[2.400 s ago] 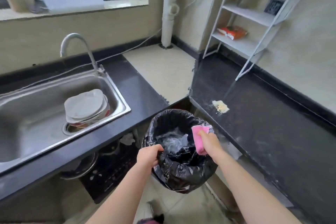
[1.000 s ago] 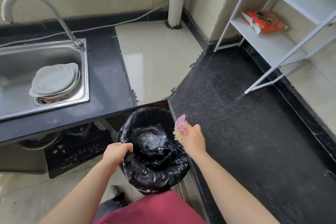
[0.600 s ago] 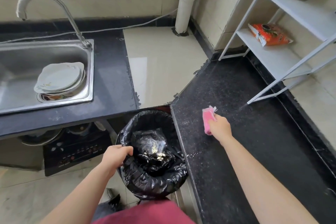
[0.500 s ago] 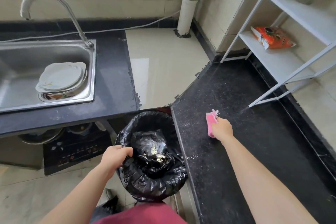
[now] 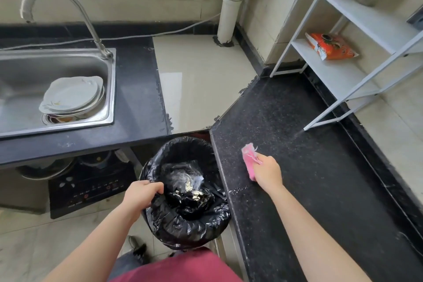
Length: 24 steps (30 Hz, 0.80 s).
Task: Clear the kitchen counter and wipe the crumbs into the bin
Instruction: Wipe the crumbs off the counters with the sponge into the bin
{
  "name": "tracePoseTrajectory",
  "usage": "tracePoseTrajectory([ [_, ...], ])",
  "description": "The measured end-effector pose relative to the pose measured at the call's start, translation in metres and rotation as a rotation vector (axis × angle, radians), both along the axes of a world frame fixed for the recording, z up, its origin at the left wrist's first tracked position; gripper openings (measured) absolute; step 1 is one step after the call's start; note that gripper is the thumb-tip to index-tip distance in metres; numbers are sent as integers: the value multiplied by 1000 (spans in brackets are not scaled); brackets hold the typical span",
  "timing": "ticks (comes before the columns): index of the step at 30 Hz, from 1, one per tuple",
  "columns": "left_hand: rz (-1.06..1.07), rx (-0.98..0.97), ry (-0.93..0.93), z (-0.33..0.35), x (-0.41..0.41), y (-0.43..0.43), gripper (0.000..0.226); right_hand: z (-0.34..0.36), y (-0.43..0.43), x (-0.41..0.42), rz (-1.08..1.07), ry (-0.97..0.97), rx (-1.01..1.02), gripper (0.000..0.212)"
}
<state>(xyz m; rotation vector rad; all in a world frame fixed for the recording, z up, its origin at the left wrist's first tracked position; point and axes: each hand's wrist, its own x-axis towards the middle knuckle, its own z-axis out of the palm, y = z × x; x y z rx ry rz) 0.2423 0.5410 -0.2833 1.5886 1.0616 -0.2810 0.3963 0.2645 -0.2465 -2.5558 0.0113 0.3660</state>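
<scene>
Right hand (image 5: 267,173): clenched on pink cloth (image 5: 249,162), pressed flat onto black counter (image 5: 309,167). Fingers curled over near end of cloth; far end, frayed, free and pointing away from body. Cloth near counter's left edge, not over it.

Left hand (image 5: 143,194): closed on rim of bin (image 5: 187,192), thumb and fingers pinching black liner at left side. Bin below counter level, its right side against counter's left edge. Pale crumbs (image 5: 191,190) inside on crumpled liner.

Thin pale line of residue (image 5: 238,189) on counter at edge, between cloth and body, just beside bin rim. Fine pale specks over counter surface around and beyond cloth.

Edges and room:
- Left edge of counter straight, running away from body, then meeting cream tiled corner section (image 5: 201,80).
- Counter bare ahead of and to right of cloth, up to white shelf frame (image 5: 338,52), feet resting on far part of counter.
- Orange packet (image 5: 329,49) on lower shelf, well apart from hand.
- Raised dark strip along right side of counter.

Left side: steel sink (image 5: 57,121) set in second dark counter, stacked plates (image 5: 71,96) inside over drain, curved tap (image 5: 68,7) behind. White pipe (image 5: 231,7) upright in far corner. Dark cooktop (image 5: 89,188) on lower level beneath sink counter, left of bin.
</scene>
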Motion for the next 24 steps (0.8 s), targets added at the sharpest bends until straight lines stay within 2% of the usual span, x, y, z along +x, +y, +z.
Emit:
tracePoseTrajectory([
  [2,11,-6,4,-2,-5,-5,20,-5,-25,-14,-141,24,-188,42],
  [4,27,-24,6,-3,-10,-11,19,-19,-27,-47,-17,-2,-320,31],
  [6,57,-70,-5,-4,-16,-17,19,-27,-11,-83,227,26,-145,38],
  [8,88,-99,-11,-7,-24,-21,22,-21,7,-94,379,112,71,33],
  [9,94,-98,-11,-8,-27,-22,21,-16,14,-90,364,127,151,32],
  [11,109,-114,-14,-10,-39,-21,19,-9,20,-84,202,104,143,29],
  [13,143,-139,-27,-10,-55,-14,21,0,23,-84,53,99,41,31],
  [15,165,-142,-29,-9,-68,-8,21,5,29,-88,104,187,-74,36],
  [16,175,-143,-30,-7,-78,-2,21,8,40,-94,117,272,-20,34],
  [18,210,-159,-45,-6,-103,15,23,16,73,-108,91,426,249,24],
  [20,266,-166,-55,-3,-135,36,23,25,112,-125,60,571,538,6],
  [21,293,-171,-63,-1,-149,45,22,28,130,-134,50,643,637,7],
  [22,326,-176,-68,0,-165,55,21,28,148,-145,58,683,679,12],
  [23,367,-174,-75,3,-183,65,21,23,166,-157,79,662,635,14],
  [24,417,-184,-79,6,-203,75,21,21,183,-172,129,568,494,13],
])
